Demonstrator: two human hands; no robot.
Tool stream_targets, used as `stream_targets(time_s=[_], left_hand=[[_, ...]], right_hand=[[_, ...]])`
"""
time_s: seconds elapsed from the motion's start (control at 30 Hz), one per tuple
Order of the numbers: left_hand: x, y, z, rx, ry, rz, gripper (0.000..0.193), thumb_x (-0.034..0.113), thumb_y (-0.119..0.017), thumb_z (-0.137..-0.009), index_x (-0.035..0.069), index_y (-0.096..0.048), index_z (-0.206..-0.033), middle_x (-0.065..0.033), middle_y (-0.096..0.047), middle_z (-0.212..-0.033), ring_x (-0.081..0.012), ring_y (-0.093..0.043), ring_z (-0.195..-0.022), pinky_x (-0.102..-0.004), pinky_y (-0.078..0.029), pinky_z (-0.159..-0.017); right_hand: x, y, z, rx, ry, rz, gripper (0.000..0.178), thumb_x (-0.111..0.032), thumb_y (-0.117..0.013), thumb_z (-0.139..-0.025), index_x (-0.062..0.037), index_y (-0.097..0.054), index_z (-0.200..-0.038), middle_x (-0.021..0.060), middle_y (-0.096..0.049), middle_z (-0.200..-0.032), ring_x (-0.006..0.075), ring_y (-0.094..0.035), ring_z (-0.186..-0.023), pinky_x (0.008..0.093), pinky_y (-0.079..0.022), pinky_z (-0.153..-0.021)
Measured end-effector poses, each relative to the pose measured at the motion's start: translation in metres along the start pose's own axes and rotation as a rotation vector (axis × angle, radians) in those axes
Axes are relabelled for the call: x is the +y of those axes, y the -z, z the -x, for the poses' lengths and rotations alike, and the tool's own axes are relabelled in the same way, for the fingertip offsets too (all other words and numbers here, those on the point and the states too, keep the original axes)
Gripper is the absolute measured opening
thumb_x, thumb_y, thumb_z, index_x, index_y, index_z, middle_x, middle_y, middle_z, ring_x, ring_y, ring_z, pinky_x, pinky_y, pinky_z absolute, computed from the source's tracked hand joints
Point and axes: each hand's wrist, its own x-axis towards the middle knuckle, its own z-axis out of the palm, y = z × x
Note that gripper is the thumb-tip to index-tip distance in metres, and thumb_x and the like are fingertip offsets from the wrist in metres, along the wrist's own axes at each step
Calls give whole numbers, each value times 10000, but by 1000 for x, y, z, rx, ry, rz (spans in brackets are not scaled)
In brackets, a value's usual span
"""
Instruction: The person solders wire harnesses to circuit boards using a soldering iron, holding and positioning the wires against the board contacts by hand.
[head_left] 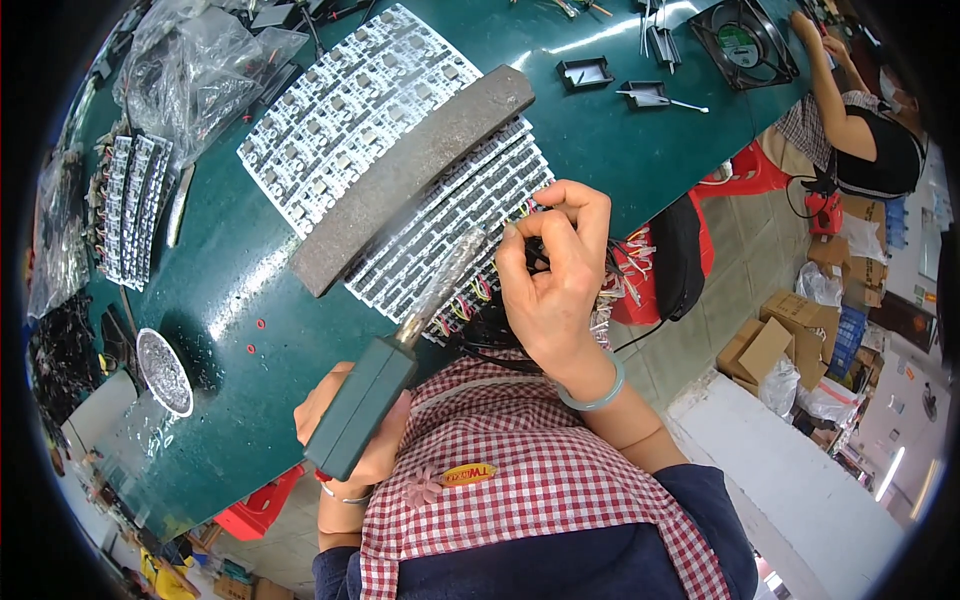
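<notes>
Head view: bench work, one set, both your hands in use.

Item: dark green, box-shaped hand tool with a long metal barrel (358,412). It lies in your left hand (386,440), fingers wrapped around its housing, barrel slanting up over the boards, tip just beside your right fingertips. Probably stiff and moderately light; take hold by the housing only, as the barrel may be hot.

Item: white-and-black panel of small circuit boards (440,232), flat on the green tabletop (250,400), partly under the bar. Likely thin, rigid, fragile; hold by its edges.

Item: thin coloured wires (480,290), along the panel's near edge. Likely soft and springy; pinch close to the ends. Your right hand (562,285) has fingertips pressed together on them; which strand is too small to tell.

Item: long grey bar with a rough surface (415,180), lying across the panel. Likely heavy; lift by both ends.
</notes>
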Motion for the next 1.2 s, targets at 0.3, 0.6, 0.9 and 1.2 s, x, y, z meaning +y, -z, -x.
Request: stream_targets(time_s=[0.3,0.6,0.9,1.2], left_hand=[[-1,-2,4,29,81,12,277,68,-781,-638,-4,-729,-900,-152,-709,-893,-273,-697,-707,-323,-547,-641],[2,-3,-8,-10,-7,-2,257,42,-778,-633,-12,-722,-878,-147,-700,-871,-273,-700,-718,-324,-556,-653],[8,-6,-22,-21,-84,61,222,-5,-753,-641,-22,-707,-857,-143,-678,-820,-283,-690,-703,-332,-555,-652],[15,1,-28,-134,63,48,189,7,-750,-641,-22,-673,-811,-127,-661,-774,-262,-666,-642,-312,-512,-591]], right_hand=[[-4,2,0,0,-89,-69,142,79,-667,-738,13,-555,-795,156,-502,-1060,262,-564,-836,369,-464,-735],[-2,2,-1,-3,-68,-8,138,77,-667,-731,16,-557,-789,156,-506,-1052,272,-565,-849,372,-464,-739],[-4,4,-5,-22,-69,-5,139,79,-659,-707,14,-547,-759,146,-507,-1027,259,-559,-820,364,-454,-723],[-3,4,-4,-21,-66,54,103,64,-660,-746,11,-572,-740,95,-512,-1055,98,-467,-651,234,-375,-505]])
